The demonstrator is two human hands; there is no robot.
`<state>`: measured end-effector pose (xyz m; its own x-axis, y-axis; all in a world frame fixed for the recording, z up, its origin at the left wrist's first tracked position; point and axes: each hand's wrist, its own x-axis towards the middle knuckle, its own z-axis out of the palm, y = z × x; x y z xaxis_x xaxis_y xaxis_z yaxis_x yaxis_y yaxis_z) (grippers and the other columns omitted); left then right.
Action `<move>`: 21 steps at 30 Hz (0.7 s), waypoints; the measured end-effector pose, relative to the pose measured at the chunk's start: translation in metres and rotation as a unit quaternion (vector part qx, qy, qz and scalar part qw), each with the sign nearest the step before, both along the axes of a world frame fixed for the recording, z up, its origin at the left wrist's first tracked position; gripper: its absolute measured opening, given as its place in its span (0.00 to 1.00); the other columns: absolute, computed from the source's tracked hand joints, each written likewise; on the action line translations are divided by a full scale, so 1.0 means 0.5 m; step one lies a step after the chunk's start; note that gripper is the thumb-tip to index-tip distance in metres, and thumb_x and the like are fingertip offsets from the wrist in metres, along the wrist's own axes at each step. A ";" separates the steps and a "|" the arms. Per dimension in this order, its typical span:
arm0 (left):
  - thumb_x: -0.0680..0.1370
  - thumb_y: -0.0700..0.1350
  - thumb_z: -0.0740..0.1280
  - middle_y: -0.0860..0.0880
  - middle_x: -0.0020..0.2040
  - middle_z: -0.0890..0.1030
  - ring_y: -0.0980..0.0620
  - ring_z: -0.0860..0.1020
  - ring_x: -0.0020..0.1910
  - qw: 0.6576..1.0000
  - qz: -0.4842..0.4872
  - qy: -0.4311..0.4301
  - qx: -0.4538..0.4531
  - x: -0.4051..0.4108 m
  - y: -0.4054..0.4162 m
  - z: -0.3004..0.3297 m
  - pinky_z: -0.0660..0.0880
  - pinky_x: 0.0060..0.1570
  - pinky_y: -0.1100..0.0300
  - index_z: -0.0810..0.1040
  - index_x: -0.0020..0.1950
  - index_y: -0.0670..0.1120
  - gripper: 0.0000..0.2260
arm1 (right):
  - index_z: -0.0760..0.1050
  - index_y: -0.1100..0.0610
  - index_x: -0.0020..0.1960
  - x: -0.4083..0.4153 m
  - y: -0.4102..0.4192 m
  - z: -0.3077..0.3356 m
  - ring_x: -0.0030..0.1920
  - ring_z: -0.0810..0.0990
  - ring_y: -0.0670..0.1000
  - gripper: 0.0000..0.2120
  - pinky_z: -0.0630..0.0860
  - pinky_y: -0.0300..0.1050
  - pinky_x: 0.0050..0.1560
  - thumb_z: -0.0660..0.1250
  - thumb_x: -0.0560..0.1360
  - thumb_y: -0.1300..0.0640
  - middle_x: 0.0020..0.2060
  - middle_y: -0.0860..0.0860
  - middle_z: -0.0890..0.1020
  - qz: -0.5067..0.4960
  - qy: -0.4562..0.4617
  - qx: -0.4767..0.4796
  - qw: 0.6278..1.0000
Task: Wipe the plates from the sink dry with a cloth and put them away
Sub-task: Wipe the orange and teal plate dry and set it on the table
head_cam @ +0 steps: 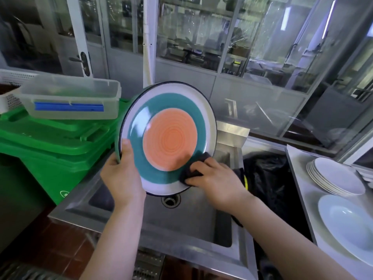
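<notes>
A round plate (169,126) with an orange middle, a teal ring and a white rim stands tilted above the steel sink (193,225). My left hand (121,172) grips its left edge, thumb on the face. My right hand (216,178) presses a dark cloth (193,170) against the plate's lower right rim, fingers curled over the cloth. More of the cloth hangs behind the right wrist, showing a yellow edge.
A stack of white plates (339,178) and a pale blue deep plate (349,223) lie on the steel counter at the right. A green bin (50,148) with a clear plastic box (68,98) on top stands left. A black bag (268,178) sits between sink and counter.
</notes>
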<state>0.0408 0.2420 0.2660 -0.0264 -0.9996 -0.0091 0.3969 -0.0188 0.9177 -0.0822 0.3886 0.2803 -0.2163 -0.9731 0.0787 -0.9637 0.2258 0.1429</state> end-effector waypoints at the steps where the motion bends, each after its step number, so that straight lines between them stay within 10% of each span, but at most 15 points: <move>1: 0.77 0.54 0.67 0.57 0.19 0.64 0.59 0.61 0.22 1.000 -0.001 -0.002 -0.013 -0.001 0.002 0.000 0.58 0.22 0.69 0.69 0.19 0.55 0.25 | 0.72 0.42 0.67 -0.009 0.003 -0.005 0.64 0.66 0.56 0.21 0.67 0.47 0.55 0.57 0.77 0.57 0.67 0.46 0.69 -0.024 0.009 -0.013 1.000; 9: 0.70 0.63 0.66 0.59 0.22 0.71 0.61 0.68 0.26 0.999 -0.003 0.021 -0.048 -0.003 -0.011 0.006 0.66 0.29 0.67 0.74 0.24 0.58 0.17 | 0.78 0.54 0.63 -0.034 -0.002 -0.049 0.53 0.76 0.64 0.24 0.78 0.54 0.51 0.68 0.69 0.68 0.60 0.57 0.78 -0.128 -0.016 -0.243 0.961; 12: 0.71 0.61 0.65 0.59 0.22 0.70 0.61 0.66 0.24 0.994 0.008 -0.005 -0.106 -0.009 -0.001 0.011 0.63 0.26 0.69 0.74 0.25 0.58 0.16 | 0.75 0.52 0.66 -0.037 -0.029 -0.046 0.60 0.75 0.55 0.22 0.71 0.45 0.62 0.66 0.74 0.65 0.61 0.51 0.76 -0.174 -0.206 -0.323 0.907; 15: 0.72 0.59 0.65 0.60 0.24 0.72 0.62 0.67 0.26 0.983 0.014 -0.044 -0.179 -0.013 0.009 0.014 0.63 0.28 0.70 0.73 0.29 0.55 0.14 | 0.76 0.51 0.65 -0.035 -0.052 -0.025 0.60 0.78 0.50 0.20 0.72 0.50 0.66 0.63 0.76 0.66 0.59 0.50 0.80 -0.204 -0.452 -0.421 0.760; 19: 0.72 0.57 0.65 0.61 0.27 0.75 0.64 0.71 0.28 0.961 0.014 -0.076 -0.264 -0.016 0.020 0.027 0.64 0.30 0.72 0.74 0.35 0.54 0.09 | 0.75 0.57 0.65 -0.040 -0.055 0.012 0.57 0.81 0.59 0.17 0.76 0.57 0.60 0.61 0.78 0.67 0.57 0.58 0.82 -0.176 -0.733 -0.498 0.429; 21: 0.70 0.55 0.64 0.60 0.28 0.76 0.62 0.73 0.31 0.946 0.008 -0.095 -0.311 -0.019 0.020 0.036 0.68 0.32 0.68 0.77 0.41 0.53 0.08 | 0.75 0.58 0.64 -0.039 -0.052 0.039 0.56 0.81 0.61 0.17 0.76 0.57 0.59 0.62 0.76 0.65 0.56 0.60 0.82 -0.152 -0.782 -0.491 0.351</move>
<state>0.0314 0.2520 0.2841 -0.0688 -0.8135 0.5775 0.2202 0.5522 0.8041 -0.1019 0.3625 0.2997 -0.8249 -0.5559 -0.1024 0.4014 -0.4485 -0.7986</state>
